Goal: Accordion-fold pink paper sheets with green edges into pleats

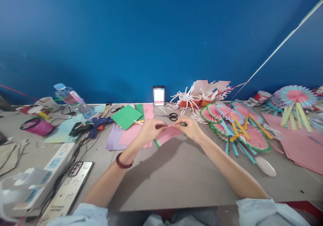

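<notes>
Both hands meet over the middle of the grey table (176, 175). My left hand (148, 130) and my right hand (189, 127) each pinch the top edge of a pink paper piece with a green border (166, 135), holding it just above the table. A dark red bead bracelet (123, 162) circles my left wrist. Black scissors (172, 116) lie just beyond the hands.
Finished pink-and-green paper fans with coloured sticks (237, 125) pile at the right. Green and pink paper sheets (127, 116) lie left of centre, with a blue glue gun (99, 123), a water bottle (73, 99), a power strip (57, 160) and a phone (158, 96) against the blue wall.
</notes>
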The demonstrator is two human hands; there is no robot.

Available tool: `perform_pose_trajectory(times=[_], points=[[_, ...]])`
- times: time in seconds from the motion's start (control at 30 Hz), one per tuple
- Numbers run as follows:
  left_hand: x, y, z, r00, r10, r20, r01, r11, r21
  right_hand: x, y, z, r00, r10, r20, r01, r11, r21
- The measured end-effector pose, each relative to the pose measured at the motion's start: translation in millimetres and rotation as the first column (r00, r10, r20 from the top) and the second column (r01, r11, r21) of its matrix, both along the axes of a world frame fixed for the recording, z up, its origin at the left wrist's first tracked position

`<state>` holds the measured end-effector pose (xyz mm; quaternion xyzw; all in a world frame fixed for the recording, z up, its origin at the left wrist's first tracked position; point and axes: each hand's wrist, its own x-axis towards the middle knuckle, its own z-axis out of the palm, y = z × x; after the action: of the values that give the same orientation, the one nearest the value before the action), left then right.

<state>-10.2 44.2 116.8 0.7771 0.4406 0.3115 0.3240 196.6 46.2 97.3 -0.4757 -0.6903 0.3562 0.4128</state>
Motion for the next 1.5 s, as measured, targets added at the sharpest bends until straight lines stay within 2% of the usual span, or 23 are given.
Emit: perform_pose_trajectory(times=[0.07, 0.17, 0.33, 0.63, 0.9, 0.93, 1.0, 1.07, 1.13, 1.17, 1.23, 1.33, 1.5], points=[[0.7, -0.7, 1.3, 1.0, 0.006, -0.018, -0.005, 0.999, 0.036, 1.0, -0.1, 0.3, 1.0, 0.01, 0.005, -0.01, 0.999, -0.03], [-0.8, -0.6, 3.2, 0.999, 0.016, -0.033, -0.014, 0.997, 0.07, 5.3, 1.6, 1.5, 1.0, -0.006, -0.023, 0.002, 0.989, -0.145], [-5.5, 1.3, 4.6, 1.0, -0.03, 0.004, 0.03, 1.0, 0.011, 12.2, 6.1, 2.3, 0.993, -0.03, -0.113, 0.0, 0.968, -0.252], [-2.9, 3.6, 2.4, 0.996, -0.085, -0.017, 0.084, 0.996, -0.028, 10.8, 7.1, -0.2, 0.994, -0.034, -0.107, 0.005, 0.966, -0.259], [-7.6, 13.7, -11.8, 0.998, -0.058, 0.018, 0.059, 0.998, -0.015, 12.9, 9.3, -0.5, 0.996, -0.02, -0.087, -0.004, 0.963, -0.27], [-7.8, 14.7, -13.0, 0.998, -0.057, 0.011, 0.057, 0.998, 0.009, 12.3, 8.9, -0.7, 0.997, -0.033, -0.076, 0.012, 0.964, -0.264], [-7.1, 15.1, -14.4, 1.0, -0.01, -0.007, 0.011, 0.989, 0.145, 10.0, 6.8, -1.4, 0.996, -0.06, -0.069, 0.042, 0.971, -0.234], [-4.2, 12.5, -14.8, 0.994, 0.113, -0.01, -0.104, 0.942, 0.319, 5.8, 2.2, -2.2, 0.993, -0.09, -0.078, 0.076, 0.984, -0.159], [0.8, 7.1, -15.2, 0.978, 0.207, -0.02, -0.185, 0.908, 0.377, -0.2, -4.7, -2.7, 0.989, -0.129, -0.076, 0.126, 0.991, -0.039], [4.0, 3.8, -15.3, 0.977, 0.211, -0.029, -0.189, 0.921, 0.341, -3.5, -8.6, -2.8, 0.987, -0.15, -0.059, 0.152, 0.988, 0.027], [10.7, -2.8, -15.2, 0.993, 0.12, -0.01, -0.116, 0.974, 0.193, -10.0, -16.2, -2.7, 0.982, -0.185, -0.025, 0.187, 0.974, 0.127], [18.5, -9.8, -13.1, 0.993, 0.006, 0.12, -0.01, 0.999, 0.035, -17.1, -24.3, -2.9, 0.986, -0.165, 0.016, 0.159, 0.969, 0.191], [20.8, -12.5, -7.2, 0.976, 0.025, 0.217, -0.026, 1.0, 0.003, -20.0, -28.5, -3.5, 0.995, -0.093, 0.03, 0.084, 0.971, 0.225]])
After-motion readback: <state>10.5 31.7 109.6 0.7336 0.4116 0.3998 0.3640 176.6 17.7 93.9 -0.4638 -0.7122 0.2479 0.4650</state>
